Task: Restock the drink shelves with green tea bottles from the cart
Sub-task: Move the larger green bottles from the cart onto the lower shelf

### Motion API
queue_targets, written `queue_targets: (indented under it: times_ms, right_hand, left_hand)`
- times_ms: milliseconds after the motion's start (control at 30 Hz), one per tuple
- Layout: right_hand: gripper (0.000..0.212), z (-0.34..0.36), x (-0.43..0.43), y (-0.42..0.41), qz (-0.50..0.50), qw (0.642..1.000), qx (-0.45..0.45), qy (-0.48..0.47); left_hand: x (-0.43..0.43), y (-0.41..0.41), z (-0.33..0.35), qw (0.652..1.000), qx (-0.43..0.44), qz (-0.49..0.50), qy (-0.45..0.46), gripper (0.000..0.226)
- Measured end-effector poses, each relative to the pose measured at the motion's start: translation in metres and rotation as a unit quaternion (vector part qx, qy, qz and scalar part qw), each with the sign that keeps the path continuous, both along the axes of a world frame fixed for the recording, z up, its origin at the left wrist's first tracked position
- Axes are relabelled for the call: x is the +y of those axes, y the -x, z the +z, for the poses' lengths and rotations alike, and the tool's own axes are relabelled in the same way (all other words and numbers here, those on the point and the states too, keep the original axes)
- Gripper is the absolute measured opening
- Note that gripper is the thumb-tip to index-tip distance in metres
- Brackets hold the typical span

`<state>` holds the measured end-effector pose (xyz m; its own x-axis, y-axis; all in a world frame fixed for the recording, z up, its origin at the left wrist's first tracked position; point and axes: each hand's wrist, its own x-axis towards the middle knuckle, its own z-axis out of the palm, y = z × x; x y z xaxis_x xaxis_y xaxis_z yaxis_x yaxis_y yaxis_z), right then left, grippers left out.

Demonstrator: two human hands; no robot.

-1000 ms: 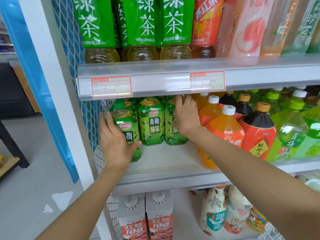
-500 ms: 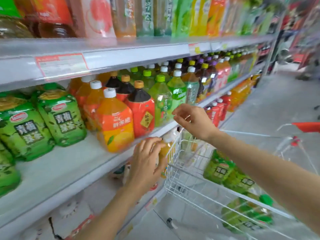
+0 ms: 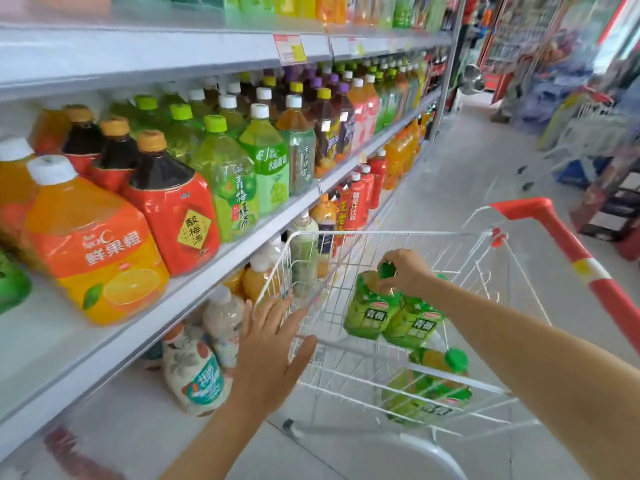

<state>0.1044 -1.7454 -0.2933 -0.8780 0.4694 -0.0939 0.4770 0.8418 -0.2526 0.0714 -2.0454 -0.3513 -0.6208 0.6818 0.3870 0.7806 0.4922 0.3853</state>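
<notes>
A white wire cart (image 3: pixel 388 233) with a red handle stands beside the drink shelves. Inside it are green tea bottles with green caps: one upright (image 3: pixel 370 308), another pressed against its right side (image 3: pixel 414 322), and one lying lower down (image 3: pixel 429 393). My right hand (image 3: pixel 403 270) reaches into the cart and grips the neck and cap of the upright bottle. My left hand (image 3: pixel 270 344) hovers with spread fingers at the cart's near left corner, holding nothing.
The middle shelf (image 3: pixel 194 271) holds large orange juice (image 3: pixel 93 251), red plum drink (image 3: pixel 173 216) and green bottles in rows. Pale bottles (image 3: pixel 197 372) stand on the bottom shelf. The aisle floor runs on past the cart, with stacked goods at right.
My view swung right from the shelf to the cart. My right hand dropped into the cart and took hold of a green tea bottle's top. My left hand moved to the cart's corner.
</notes>
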Motion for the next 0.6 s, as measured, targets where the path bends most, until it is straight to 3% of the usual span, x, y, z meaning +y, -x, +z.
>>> queue_targets:
  times_ms: [233, 300, 367, 433, 600]
  right_hand:
    - [0.031, 0.037, -0.017, -0.006, 0.062, 0.997, 0.028, 0.022]
    - [0.032, 0.062, -0.017, -0.012, 0.097, 0.993, 0.035, 0.057]
    - [0.032, 0.084, -0.018, -0.019, 0.129, 0.986, 0.049, 0.094]
    - [0.033, 0.100, -0.020, -0.024, 0.158, 0.977, 0.072, 0.122]
    - [0.033, 0.112, -0.017, -0.023, 0.164, 0.954, 0.108, 0.224]
  left_hand:
    - [0.032, 0.010, 0.043, 1.000, -0.011, -0.019, -0.007, 0.062]
    - [0.051, 0.011, 0.061, 0.993, -0.106, -0.051, -0.014, 0.074]
    - [0.069, 0.010, 0.074, 0.969, -0.233, -0.076, 0.005, 0.103]
    - [0.084, 0.015, 0.078, 0.946, -0.314, -0.076, 0.011, 0.115]
    - [0.096, 0.023, 0.079, 0.942, -0.326, -0.045, -0.071, 0.083]
